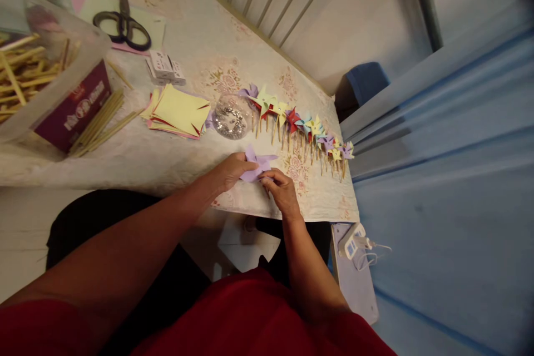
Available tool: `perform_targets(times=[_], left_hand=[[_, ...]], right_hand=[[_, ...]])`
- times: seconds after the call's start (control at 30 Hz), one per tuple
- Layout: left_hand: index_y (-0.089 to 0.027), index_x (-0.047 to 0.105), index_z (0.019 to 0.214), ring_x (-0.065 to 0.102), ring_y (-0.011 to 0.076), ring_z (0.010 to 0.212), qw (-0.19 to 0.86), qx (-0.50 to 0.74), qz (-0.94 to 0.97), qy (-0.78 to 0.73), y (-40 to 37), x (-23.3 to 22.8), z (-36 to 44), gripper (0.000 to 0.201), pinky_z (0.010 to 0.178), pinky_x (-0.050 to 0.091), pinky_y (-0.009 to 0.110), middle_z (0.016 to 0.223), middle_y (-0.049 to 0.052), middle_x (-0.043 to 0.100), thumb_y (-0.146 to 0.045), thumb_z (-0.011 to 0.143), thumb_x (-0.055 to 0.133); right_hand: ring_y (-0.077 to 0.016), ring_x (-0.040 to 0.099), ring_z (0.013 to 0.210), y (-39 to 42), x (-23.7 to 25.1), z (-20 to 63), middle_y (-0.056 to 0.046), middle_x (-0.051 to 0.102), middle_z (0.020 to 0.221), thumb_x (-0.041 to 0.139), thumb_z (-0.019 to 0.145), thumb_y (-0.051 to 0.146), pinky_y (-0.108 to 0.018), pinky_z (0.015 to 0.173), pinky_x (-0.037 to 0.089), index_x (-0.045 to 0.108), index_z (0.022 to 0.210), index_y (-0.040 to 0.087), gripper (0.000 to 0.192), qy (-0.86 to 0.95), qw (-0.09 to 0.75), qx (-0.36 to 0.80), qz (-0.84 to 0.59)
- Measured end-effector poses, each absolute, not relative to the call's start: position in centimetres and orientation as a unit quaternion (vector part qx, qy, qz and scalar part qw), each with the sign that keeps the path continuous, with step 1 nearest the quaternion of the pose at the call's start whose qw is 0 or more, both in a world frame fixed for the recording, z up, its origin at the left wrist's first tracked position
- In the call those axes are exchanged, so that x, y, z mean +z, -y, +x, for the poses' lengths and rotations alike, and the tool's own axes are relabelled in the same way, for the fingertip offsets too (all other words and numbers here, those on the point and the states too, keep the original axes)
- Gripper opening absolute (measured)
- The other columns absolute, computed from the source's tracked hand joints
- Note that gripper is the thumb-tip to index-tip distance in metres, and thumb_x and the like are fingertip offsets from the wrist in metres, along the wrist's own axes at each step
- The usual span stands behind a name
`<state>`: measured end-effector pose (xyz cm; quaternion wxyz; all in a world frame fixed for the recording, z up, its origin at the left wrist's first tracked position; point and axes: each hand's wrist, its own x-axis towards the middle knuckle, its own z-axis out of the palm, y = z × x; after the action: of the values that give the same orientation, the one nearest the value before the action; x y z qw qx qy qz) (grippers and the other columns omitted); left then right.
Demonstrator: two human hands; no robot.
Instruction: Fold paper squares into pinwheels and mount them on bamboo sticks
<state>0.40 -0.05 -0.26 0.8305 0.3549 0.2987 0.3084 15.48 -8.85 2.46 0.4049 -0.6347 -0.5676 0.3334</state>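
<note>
Flowered bench (187,33): left hand (233,171) and right hand (284,190) clamp purple paper (262,162), apparently folding; next likely needs its centre held firm.

Pinwheel (257,163) and sheets (179,111) appear matt, smooth paper; sticks (98,125), bare matt wood; tub (89,33), translucent plastic; dish (233,98), clear and glossy; fasteners (228,120), shiny metal; shirt (233,317), matt cloth.

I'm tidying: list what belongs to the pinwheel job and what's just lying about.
Likely job things:
purple paper pinwheel
row of multicoloured paper pinwheels
yellow paper squares
clear round dish of small metal pieces
thin wooden sticks
black scissors

Apparently just lying about:
white plastic power strip
small white plug
</note>
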Motion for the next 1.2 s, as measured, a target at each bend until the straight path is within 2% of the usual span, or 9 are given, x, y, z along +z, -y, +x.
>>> perform_targets(times=[0.17,0.33,0.8,1.2], left_hand=[[-0.013,0.069,0.081,0.056,0.0107,0.06,0.819,0.315,0.367,-0.31,0.1,-0.7,0.7,0.015,0.059,0.041,0.021,0.072,0.001,0.066,-0.015,0.067,0.065],[-0.014,0.07,0.082,0.058,0.0105,0.063,0.816,0.322,0.375,-0.299,0.1,-1.2,1.0,0.017,0.062,0.043,0.021,0.076,0.001,0.068,-0.015,0.066,0.066],[-0.013,0.07,0.079,0.056,0.0102,0.06,0.804,0.33,0.381,-0.316,0.4,-0.6,0.9,0.016,0.06,0.041,0.021,0.069,-0.001,0.066,-0.015,0.064,0.066],[-0.015,0.067,0.075,0.054,0.0117,0.061,0.801,0.323,0.376,-0.336,0.5,0.0,0.9,0.015,0.06,0.04,0.022,0.067,-0.001,0.064,-0.014,0.061,0.064]], right_hand=[[-0.0149,0.054,0.068,8.7,1.9,14.9,0.001,0.063,0.073,0.065,0.079,0.039,-0.027,0.066,0.044,0.071,0.08,0.023,0.018,0.524,0.409,0.318,-0.677],[-0.0138,0.05,0.061,8.3,1.4,14.3,0.003,0.06,0.063,0.067,0.075,0.039,-0.026,0.06,0.041,0.068,0.075,0.021,0.019,0.475,0.423,0.286,-0.717],[-0.0122,0.045,0.059,7.5,1.1,13.0,0.005,0.052,0.058,0.057,0.07,0.03,-0.026,0.06,0.037,0.056,0.058,0.02,0.016,0.444,0.411,0.214,-0.767],[-0.0127,0.045,0.058,7.3,1.4,12.6,0.005,0.052,0.056,0.054,0.067,0.026,-0.026,0.059,0.037,0.051,0.054,0.022,0.014,0.443,0.396,0.195,-0.781]])
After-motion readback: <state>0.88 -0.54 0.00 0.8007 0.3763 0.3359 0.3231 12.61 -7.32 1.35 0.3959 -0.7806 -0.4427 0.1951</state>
